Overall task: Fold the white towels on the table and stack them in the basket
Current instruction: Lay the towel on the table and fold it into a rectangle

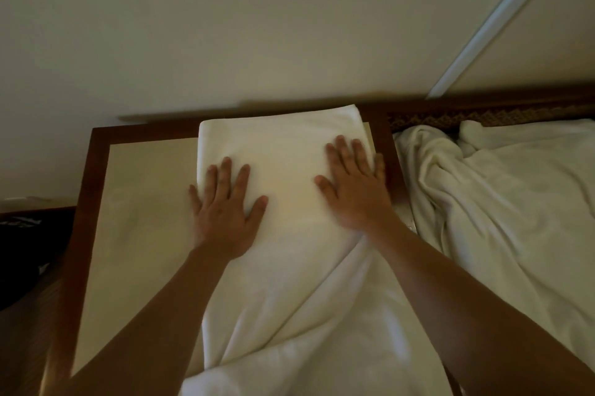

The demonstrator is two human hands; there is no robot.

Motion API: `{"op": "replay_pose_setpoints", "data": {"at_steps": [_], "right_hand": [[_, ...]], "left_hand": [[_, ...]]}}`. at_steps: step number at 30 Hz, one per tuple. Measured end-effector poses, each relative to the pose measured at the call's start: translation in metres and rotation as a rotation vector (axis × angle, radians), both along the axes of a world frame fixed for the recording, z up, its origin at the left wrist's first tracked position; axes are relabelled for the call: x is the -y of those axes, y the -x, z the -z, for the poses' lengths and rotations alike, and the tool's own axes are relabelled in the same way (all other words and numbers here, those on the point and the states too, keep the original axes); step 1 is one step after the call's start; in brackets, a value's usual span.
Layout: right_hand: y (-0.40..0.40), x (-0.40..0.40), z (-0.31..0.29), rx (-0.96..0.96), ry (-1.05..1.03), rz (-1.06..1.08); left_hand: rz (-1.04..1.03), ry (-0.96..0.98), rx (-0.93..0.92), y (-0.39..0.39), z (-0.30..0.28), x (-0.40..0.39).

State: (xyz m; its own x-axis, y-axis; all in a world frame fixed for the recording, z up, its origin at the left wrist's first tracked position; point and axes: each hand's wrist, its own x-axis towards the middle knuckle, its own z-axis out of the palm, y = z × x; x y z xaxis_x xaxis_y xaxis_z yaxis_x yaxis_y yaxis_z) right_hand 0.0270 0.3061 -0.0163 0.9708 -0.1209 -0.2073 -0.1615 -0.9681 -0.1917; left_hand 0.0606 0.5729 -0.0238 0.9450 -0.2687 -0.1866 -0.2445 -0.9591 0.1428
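Observation:
A white towel (283,151) lies lengthwise on the table (135,228), its far part folded flat and its near part still creased and running off the bottom of the view. My left hand (225,209) presses flat on the towel's left side with fingers spread. My right hand (354,189) presses flat on its right side, fingers straight and close to the towel's right edge. No basket is in view.
The table has a cream top and a dark wooden frame (85,176) and stands against a pale wall (225,25). To the right lies a heap of crumpled white cloth (499,202) beside a dark patterned wooden rail (483,115). Dark items sit at the far left (19,241).

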Motion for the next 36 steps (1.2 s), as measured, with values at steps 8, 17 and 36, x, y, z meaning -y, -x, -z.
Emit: {"op": "replay_pose_setpoints", "data": {"at_steps": [8,17,36], "right_hand": [[-0.009,0.021,-0.008,-0.188,-0.021,0.406],[-0.060,0.012,-0.006,-0.017,0.060,-0.053],[-0.023,-0.006,-0.036,-0.019,-0.178,0.321]], "left_hand": [[-0.025,-0.004,-0.034,-0.004,-0.001,-0.009],[-0.042,0.036,0.007,-0.056,-0.006,0.007],[-0.105,0.442,-0.074,-0.030,-0.029,-0.035]]}}
